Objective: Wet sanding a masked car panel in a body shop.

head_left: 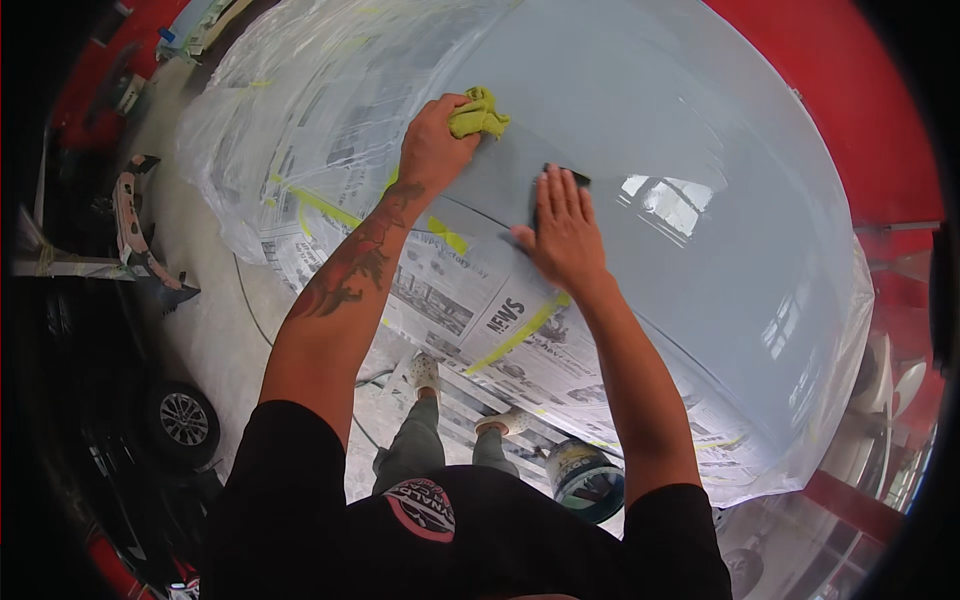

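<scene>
Your left hand (pixel 435 142) is closed around one yellow-green cloth (pixel 479 113); apart from it, your right hand (pixel 567 238) lies flat over one black block (pixel 581 180). One grey panel (pixel 620 110) spreads beneath both hands; one bucket (pixel 577 478) stands below the right hand.

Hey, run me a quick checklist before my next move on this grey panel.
1. Cloth gripped: ok, bunched in the left hand.
2. Black block under the fingers: ok, the right hand lies flat with its fingers over it.
3. Underside of the block clean: cannot tell, it is hidden.
4. Grey panel dry: cannot tell; it shows bright reflections, but shine alone doesn't settle it.
5. Newspaper along the near edge: ok, in place, with strips of yellow tape on it.
6. Water in the bucket near your feet: cannot tell, its inside is too dark.
</scene>
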The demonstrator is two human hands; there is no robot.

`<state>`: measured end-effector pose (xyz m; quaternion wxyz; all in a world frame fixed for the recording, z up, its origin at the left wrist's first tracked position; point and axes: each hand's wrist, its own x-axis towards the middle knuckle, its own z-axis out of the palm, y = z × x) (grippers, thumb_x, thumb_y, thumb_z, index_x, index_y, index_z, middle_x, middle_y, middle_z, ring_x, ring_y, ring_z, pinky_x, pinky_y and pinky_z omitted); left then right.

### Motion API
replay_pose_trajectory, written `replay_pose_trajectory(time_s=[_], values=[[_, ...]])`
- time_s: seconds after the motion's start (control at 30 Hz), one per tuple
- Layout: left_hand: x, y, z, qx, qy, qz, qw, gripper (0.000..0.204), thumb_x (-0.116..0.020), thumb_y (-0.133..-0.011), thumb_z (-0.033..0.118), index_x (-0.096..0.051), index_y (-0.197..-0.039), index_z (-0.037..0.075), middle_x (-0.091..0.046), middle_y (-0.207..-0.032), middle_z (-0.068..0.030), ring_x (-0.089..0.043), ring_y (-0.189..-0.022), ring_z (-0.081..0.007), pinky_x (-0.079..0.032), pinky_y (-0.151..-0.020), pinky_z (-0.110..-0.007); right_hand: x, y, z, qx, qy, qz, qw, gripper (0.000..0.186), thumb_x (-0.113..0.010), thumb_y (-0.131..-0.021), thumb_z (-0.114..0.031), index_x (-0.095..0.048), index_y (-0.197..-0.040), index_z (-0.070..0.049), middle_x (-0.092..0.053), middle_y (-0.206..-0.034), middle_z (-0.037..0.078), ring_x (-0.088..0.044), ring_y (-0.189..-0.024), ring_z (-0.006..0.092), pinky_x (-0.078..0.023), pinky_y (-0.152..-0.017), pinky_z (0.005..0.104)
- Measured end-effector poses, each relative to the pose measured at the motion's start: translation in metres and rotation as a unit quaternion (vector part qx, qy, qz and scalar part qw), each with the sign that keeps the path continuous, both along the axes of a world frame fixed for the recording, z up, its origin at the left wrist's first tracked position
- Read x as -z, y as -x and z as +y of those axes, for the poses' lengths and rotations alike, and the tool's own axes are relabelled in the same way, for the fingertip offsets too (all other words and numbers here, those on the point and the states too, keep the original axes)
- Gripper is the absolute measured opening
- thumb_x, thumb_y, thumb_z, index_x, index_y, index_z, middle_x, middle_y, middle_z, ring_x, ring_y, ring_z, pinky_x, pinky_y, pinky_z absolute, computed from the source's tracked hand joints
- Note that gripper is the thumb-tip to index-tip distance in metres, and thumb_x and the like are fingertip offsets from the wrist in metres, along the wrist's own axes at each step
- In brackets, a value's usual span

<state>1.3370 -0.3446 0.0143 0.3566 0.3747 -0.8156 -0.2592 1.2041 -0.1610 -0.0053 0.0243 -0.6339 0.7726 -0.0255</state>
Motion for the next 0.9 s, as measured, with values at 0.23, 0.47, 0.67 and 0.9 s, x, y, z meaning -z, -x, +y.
replay_pose_trajectory(time_s=[0.23,0.47,0.67,0.9], values=[[-0.03,-0.079,-0.043,0.012,-0.173,0.203,0.964,0.033,-0.071,-0.084,0.005,-0.062,-0.115,0.001,-0.068,-0.098,-0.0046,-0.062,-0.089,-0.0091,-0.05,-0.078,-0.024,0.014,-0.029,-0.08,-0.177,-0.049,0.033,0.982,0.076,-0.031,-0.099,-0.057,-0.023,-0.153,-0.004,-0.018,-0.161,0.008,-0.014,-0.149,0.0223,-0.012,-0.122,0.0392],[0.019,-0.349,-0.034,-0.136,-0.346,0.334,0.866,0.039,-0.058,-0.091,0.006,-0.052,-0.129,-0.001,-0.061,-0.119,-0.0096,-0.061,-0.105,-0.0163,-0.049,-0.088,-0.028,-0.049,0.036,0.026,-0.233,-0.243,0.106,0.936,0.078,-0.029,-0.098,-0.06,-0.016,-0.155,-0.008,-0.013,-0.162,0.007,-0.008,-0.15,0.0215,-0.009,-0.123,0.0389],[0.082,-0.361,0.02,-0.214,-0.441,0.532,0.691,0.046,-0.052,-0.099,0.031,-0.046,-0.137,0.007,-0.057,-0.128,-0.0074,-0.058,-0.115,-0.0231,-0.048,-0.093,-0.039,0.0,-0.039,-0.105,-0.32,-0.138,0.075,0.934,0.074,-0.022,-0.101,-0.058,-0.018,-0.155,-0.008,-0.016,-0.162,0.007,-0.011,-0.15,0.022,-0.011,-0.123,0.0386],[0.066,-0.382,0.062,-0.122,-0.466,0.564,0.67,0.049,-0.043,-0.1,0.038,-0.045,-0.139,0.008,-0.056,-0.132,-0.0082,-0.057,-0.117,-0.0235,-0.048,-0.092,-0.039,0.009,0.0,-0.154,-0.07,-0.044,0.105,0.991,0.074,-0.018,-0.102,-0.057,-0.017,-0.154,-0.005,-0.016,-0.162,0.009,-0.012,-0.15,0.0221,-0.013,-0.122,0.0398]])
